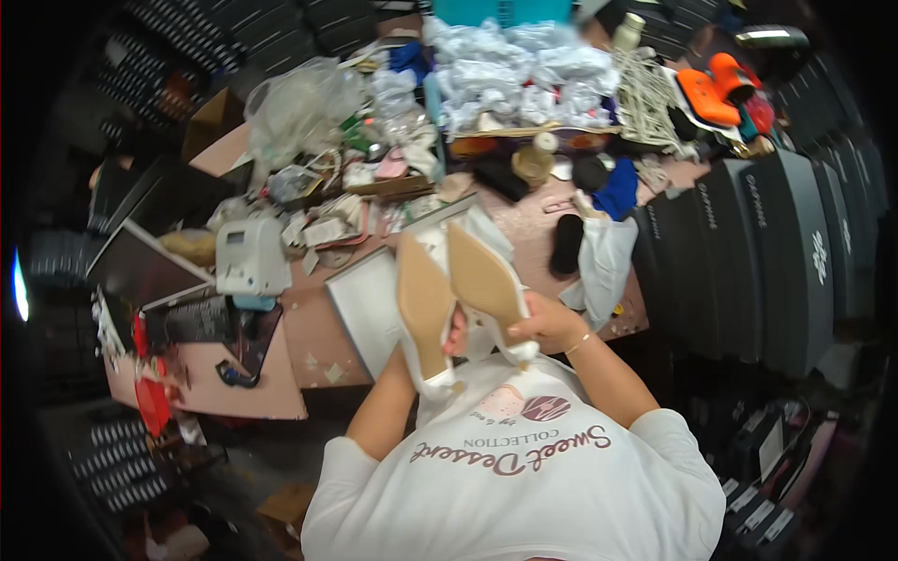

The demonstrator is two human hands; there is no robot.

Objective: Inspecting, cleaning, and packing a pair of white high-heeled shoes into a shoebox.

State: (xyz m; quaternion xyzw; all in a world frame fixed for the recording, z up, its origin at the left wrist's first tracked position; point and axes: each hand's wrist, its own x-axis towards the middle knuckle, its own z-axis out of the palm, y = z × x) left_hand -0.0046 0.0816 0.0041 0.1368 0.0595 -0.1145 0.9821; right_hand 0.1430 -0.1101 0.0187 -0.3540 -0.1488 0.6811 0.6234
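Observation:
In front of my chest I hold a pair of white shoes, their tan soles facing up and their pointed toes away from me. My left hand (456, 334) is closed round the left shoe (423, 304), its fingers showing at the inner edge and the rest hidden behind. My right hand (550, 323) grips the right shoe (482, 280) at its outer side, thumb along the sole. The heels end close to my shirt. Below and beyond the shoes lies an open pale box (360, 299) on the pink table.
Dark shoe boxes (790, 252) stand stacked at the right. A white label printer (251, 257) and a monitor (150, 262) are on the left. A box of crumpled white paper (524, 75) sits at the back, near a glue bottle (535, 159), blue cloth (617, 190) and orange device (708, 96).

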